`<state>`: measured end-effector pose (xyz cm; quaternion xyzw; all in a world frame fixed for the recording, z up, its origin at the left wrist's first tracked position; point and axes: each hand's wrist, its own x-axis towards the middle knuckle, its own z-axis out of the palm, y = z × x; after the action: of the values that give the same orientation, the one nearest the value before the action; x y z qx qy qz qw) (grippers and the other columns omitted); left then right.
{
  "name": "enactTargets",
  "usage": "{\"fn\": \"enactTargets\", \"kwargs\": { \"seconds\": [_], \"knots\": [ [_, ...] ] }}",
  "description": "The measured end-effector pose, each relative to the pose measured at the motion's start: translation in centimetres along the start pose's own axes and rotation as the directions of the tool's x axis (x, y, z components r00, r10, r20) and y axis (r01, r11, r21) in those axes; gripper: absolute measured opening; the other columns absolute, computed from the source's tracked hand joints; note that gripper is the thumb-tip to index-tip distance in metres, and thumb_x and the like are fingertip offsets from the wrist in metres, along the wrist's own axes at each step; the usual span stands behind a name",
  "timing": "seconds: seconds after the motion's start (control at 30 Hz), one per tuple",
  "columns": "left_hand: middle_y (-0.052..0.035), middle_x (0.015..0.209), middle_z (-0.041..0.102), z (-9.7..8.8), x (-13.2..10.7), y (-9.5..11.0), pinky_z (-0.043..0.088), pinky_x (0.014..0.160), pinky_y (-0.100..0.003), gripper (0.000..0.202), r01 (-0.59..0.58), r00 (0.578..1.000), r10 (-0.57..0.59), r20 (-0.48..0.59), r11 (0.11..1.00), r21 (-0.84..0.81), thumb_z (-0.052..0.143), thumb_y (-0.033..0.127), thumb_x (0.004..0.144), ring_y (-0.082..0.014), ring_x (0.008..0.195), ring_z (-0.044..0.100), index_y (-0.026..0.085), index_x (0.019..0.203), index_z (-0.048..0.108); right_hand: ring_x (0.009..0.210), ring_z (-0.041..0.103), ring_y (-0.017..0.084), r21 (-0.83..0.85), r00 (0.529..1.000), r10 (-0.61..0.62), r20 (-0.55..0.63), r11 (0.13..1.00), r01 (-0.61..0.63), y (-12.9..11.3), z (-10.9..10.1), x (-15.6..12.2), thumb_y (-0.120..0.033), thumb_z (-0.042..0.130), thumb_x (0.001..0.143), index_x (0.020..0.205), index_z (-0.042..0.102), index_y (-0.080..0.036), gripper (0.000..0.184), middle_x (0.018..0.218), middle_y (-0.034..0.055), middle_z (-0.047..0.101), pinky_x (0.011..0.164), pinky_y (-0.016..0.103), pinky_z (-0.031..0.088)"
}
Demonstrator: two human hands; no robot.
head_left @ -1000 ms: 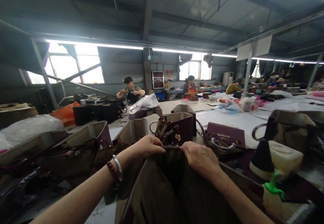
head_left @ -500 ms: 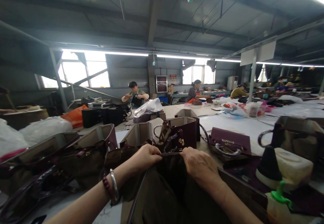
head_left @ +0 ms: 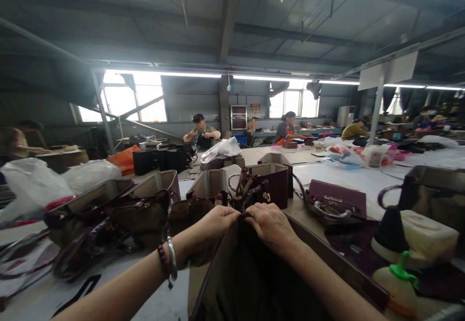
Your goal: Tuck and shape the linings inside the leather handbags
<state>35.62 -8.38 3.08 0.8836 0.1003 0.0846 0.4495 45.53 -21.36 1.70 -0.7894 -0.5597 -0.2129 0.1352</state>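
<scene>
Head view: stretched forward, close together, left hand (head_left: 218, 221) and right hand (head_left: 272, 223) pinch dark fabric (head_left: 249, 272) between fingers (head_left: 232, 213).

Bottle (head_left: 395, 284) right of nearest bag (head_left: 236, 275)

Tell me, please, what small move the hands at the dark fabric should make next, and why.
Perhaps hold the left hand steady and slide the right hand slightly away from it along the top edge of the dark fabric: both hands appear to pinch that edge, close together, with only a short stretch between them.
</scene>
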Motion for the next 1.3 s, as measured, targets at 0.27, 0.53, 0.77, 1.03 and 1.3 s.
{"fn": "enactTargets", "kwargs": {
  "seconds": [0.27, 0.53, 0.77, 1.03, 1.3],
  "knots": [
    [-0.0017, 0.074, 0.06, 0.4, -0.8, -0.7, 0.04, 0.063, -0.023, 0.024, -0.034, 0.999, 0.038, 0.04, 0.996, -0.083, 0.05, 0.023, 0.067, -0.0148, 0.069, 0.051, 0.01, 0.083, 0.062, 0.076, 0.052, 0.017, 0.042, 0.999, 0.042, -0.004, 0.998, -0.042, 0.0, 0.2, 0.1, -0.033, 0.043, 0.084, 0.082, 0.055, -0.02, 0.018, 0.078, 0.0022, 0.059, 0.067, 0.027, 0.028],
    [-0.0009, 0.067, 0.059, -0.3, 0.1, -0.8, 0.037, 0.053, -0.02, 0.025, -0.009, 0.994, 0.014, 0.112, 0.999, -0.045, 0.046, 0.02, 0.066, -0.0108, 0.056, 0.047, 0.011, 0.08, 0.064, 0.075, 0.055, 0.014, 0.116, 0.996, 0.054, 0.072, 0.991, -0.062, 0.7, -0.6, 0.5, -0.035, 0.041, 0.085, 0.078, 0.056, -0.022, 0.021, 0.077, -0.0017, 0.062, 0.064, 0.024, 0.03],
    [0.0005, 0.073, 0.061, 0.0, 1.2, -0.5, 0.035, 0.055, -0.02, 0.036, -0.115, 0.993, 0.113, 0.022, 0.989, 0.097, 0.052, 0.024, 0.066, -0.0114, 0.061, 0.048, 0.017, 0.1, 0.06, 0.075, 0.057, 0.016, 0.122, 0.979, 0.118, 0.165, 0.983, -0.139, 3.4, -2.0, -1.1, -0.029, 0.043, 0.083, 0.089, 0.057, -0.024, 0.016, 0.082, 0.0004, 0.063, 0.06, 0.023, 0.033],
    [0.0011, 0.056, 0.052, 0.5, 2.3, 0.0, 0.029, 0.05, -0.019, 0.029, -0.151, 0.988, 0.154, 0.002, 0.969, 0.194, 0.048, 0.032, 0.072, -0.009, 0.053, 0.04, 0.011, 0.076, 0.066, 0.068, 0.056, 0.014, 0.191, 0.961, 0.146, 0.237, 0.962, -0.193, 3.6, -2.0, -0.8, -0.034, 0.04, 0.083, 0.078, 0.058, -0.023, 0.021, 0.072, -0.0004, 0.062, 0.055, 0.021, 0.03],
    [0.0035, 0.051, 0.043, -1.9, 3.5, 0.5, 0.026, 0.047, -0.019, 0.028, -0.112, 0.967, 0.086, 0.24, 0.989, 0.099, 0.053, 0.033, 0.067, -0.0067, 0.049, 0.032, 0.008, 0.074, 0.065, 0.066, 0.054, 0.013, 0.308, 0.948, 0.085, 0.305, 0.934, -0.183, 3.6, -2.3, -0.2, -0.03, 0.043, 0.08, 0.074, 0.059, -0.021, 0.02, 0.069, -0.001, 0.061, 0.056, 0.02, 0.032]
  ]
}}
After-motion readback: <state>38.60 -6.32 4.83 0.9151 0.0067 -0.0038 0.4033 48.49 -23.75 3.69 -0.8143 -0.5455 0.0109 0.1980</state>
